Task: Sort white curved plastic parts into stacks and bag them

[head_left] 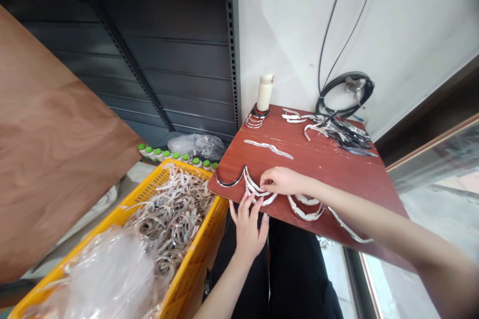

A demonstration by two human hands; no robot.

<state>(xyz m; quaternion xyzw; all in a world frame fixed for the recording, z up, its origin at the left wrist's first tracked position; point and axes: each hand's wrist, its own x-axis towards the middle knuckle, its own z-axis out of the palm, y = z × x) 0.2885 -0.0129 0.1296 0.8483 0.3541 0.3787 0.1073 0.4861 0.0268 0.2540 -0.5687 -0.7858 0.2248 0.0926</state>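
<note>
Several curved white strips with shiny edges (pixel 250 182) lie nested near the front edge of the red-brown table (pixel 318 159). My right hand (pixel 282 180) reaches over them from the right, its thumb and fingers pinched on one curved strip. My left hand (pixel 249 224) is at the table edge, fingers spread, with the fingertips at the lower end of the same strips. A dark curved strip (pixel 229 184) lies just left of them. More pale curved strips (pixel 305 213) sit under and beside my right forearm. Farther back lies a wavy pale strip (pixel 268 147).
Left of the table, a yellow basket (pixel 195 245) holds many loose strips and clear plastic bags (pixel 108 269). Green-capped bottles (pixel 165 154) line its far side. A cream bottle (pixel 265 92), a strip pile (pixel 346 132) and coiled cable (pixel 368 90) are at the back.
</note>
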